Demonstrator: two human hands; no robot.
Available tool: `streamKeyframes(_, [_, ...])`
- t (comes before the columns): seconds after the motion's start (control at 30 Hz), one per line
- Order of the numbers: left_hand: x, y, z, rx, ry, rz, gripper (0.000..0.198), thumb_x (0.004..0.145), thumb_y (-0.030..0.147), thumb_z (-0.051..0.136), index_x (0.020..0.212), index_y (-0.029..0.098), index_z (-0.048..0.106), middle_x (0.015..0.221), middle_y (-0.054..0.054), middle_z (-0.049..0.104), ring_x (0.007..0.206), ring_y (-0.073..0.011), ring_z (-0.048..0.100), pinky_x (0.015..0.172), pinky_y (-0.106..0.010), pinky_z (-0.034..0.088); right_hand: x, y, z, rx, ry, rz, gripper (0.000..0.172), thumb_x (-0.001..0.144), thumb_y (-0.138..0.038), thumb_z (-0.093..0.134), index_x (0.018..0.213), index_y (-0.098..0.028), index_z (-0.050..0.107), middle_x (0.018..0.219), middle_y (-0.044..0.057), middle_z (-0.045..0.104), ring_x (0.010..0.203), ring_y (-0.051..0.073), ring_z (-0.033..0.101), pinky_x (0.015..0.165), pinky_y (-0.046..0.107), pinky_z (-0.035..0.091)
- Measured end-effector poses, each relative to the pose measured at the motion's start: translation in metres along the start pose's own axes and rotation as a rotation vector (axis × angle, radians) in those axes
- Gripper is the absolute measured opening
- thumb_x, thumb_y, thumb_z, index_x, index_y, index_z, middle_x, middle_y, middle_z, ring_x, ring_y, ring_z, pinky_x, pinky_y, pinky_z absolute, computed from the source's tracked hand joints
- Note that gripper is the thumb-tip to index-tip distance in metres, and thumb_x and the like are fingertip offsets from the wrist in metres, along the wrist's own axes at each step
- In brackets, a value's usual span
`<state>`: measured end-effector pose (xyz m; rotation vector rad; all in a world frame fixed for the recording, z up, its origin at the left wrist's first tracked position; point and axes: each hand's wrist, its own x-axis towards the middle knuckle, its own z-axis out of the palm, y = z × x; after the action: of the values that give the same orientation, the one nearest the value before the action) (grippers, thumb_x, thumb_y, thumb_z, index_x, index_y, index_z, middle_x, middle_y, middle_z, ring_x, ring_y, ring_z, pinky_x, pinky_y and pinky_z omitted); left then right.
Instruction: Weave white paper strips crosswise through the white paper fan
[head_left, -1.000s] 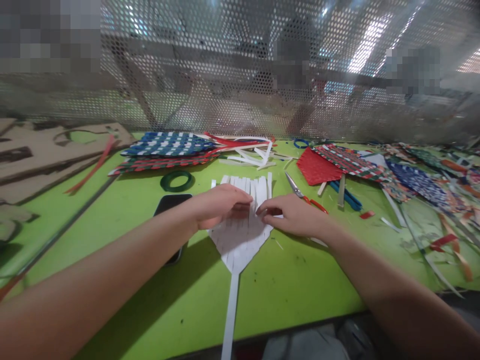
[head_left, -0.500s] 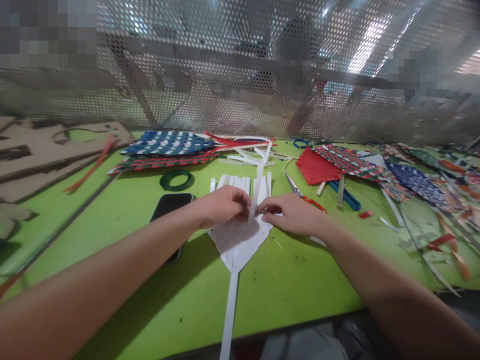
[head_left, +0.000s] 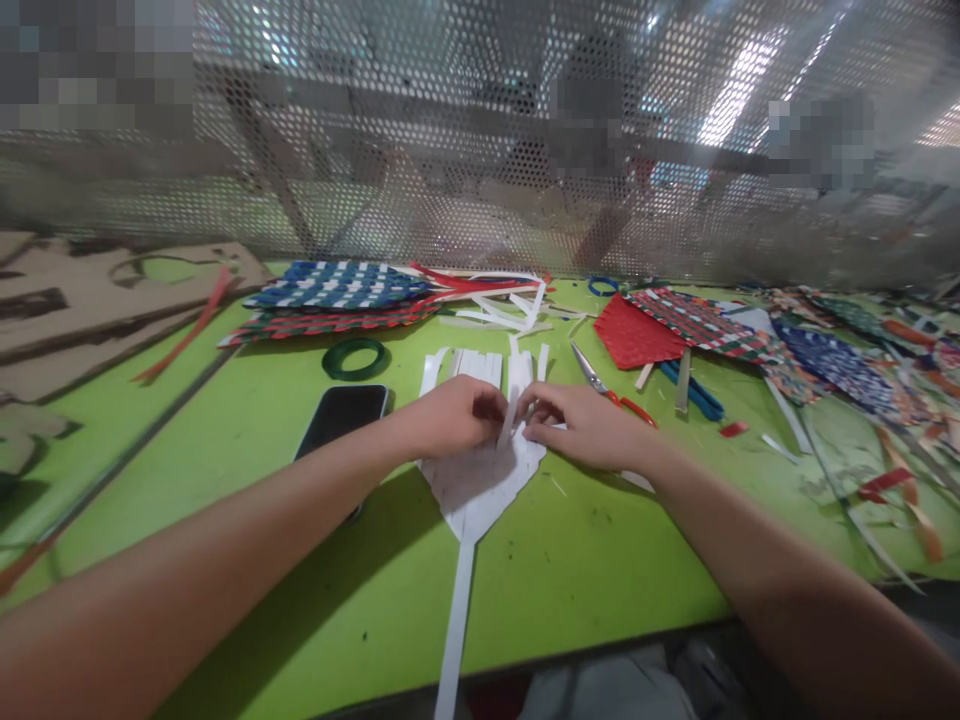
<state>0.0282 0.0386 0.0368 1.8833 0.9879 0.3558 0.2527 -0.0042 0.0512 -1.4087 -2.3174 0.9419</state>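
Observation:
A pointed piece woven from white strips [head_left: 480,485] lies flat on the green table, its long tail strip [head_left: 459,610] running toward the near edge. Loose strip ends [head_left: 478,367] fan out at its far side. My left hand [head_left: 469,415] rests over the left part of the weave, fingers curled at a raised white strip [head_left: 511,405]. From the other side, my right hand [head_left: 570,425] has thumb and fingers pinched at the same strip. The fingertips partly hide where they grip it.
A phone [head_left: 345,420] and a green tape roll [head_left: 354,359] lie left of the weave. Red-handled scissors [head_left: 600,380] sit to the right. Finished woven pieces [head_left: 337,290] and a red one [head_left: 637,335] lie farther back, before a perforated metal screen [head_left: 450,150]. Cardboard [head_left: 112,310] is at left.
The raised white strip, which stood tall toward the back, now reaches less far up between my hands. My fingers have shifted slightly; the woven piece stays in place.

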Motion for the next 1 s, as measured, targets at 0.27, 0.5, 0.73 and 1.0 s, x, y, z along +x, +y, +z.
streamKeyframes(0.27, [0.001, -0.004, 0.005, 0.071, 0.05, 0.01, 0.017, 0.07, 0.026, 0.068, 0.085, 0.019, 0.073, 0.089, -0.008, 0.079, 0.08, -0.0244, 0.07, 0.07, -0.031, 0.049, 0.002, 0.002, 0.003, -0.039, 0.013, -0.025, 0.005, 0.095, -0.025, 0.065, 0.097, -0.021, 0.063, 0.092, 0.002, 0.072, 0.082, 0.017, 0.065, 0.074, 0.029, 0.045])
streamKeyframes(0.5, [-0.003, 0.008, -0.007, 0.204, -0.039, -0.068, 0.022, 0.073, 0.02, 0.061, 0.087, 0.018, 0.078, 0.088, -0.005, 0.081, 0.081, -0.0227, 0.071, 0.071, -0.029, 0.05, 0.0, 0.002, 0.002, -0.156, -0.022, -0.089, 0.003, 0.095, -0.022, 0.064, 0.094, -0.019, 0.065, 0.089, 0.002, 0.069, 0.079, 0.016, 0.06, 0.071, 0.029, 0.041])
streamKeyframes(0.73, [-0.011, 0.02, -0.016, 0.331, -0.092, -0.218, 0.022, 0.072, 0.02, 0.065, 0.089, 0.019, 0.08, 0.086, -0.006, 0.081, 0.074, -0.0231, 0.072, 0.063, -0.03, 0.049, -0.003, 0.0, 0.004, -0.259, -0.058, -0.203, 0.013, 0.099, -0.025, 0.06, 0.111, -0.02, 0.063, 0.1, 0.005, 0.062, 0.086, 0.018, 0.058, 0.076, 0.031, 0.043])
streamKeyframes(1.0, [-0.01, 0.014, -0.012, 0.373, 0.011, -0.236, 0.025, 0.065, 0.02, 0.069, 0.088, 0.019, 0.078, 0.091, -0.01, 0.081, 0.081, -0.0272, 0.073, 0.073, -0.034, 0.052, -0.013, -0.014, 0.008, -0.373, -0.192, -0.212, 0.036, 0.111, -0.033, 0.039, 0.132, -0.027, 0.068, 0.109, 0.008, 0.057, 0.094, 0.021, 0.058, 0.081, 0.034, 0.044])
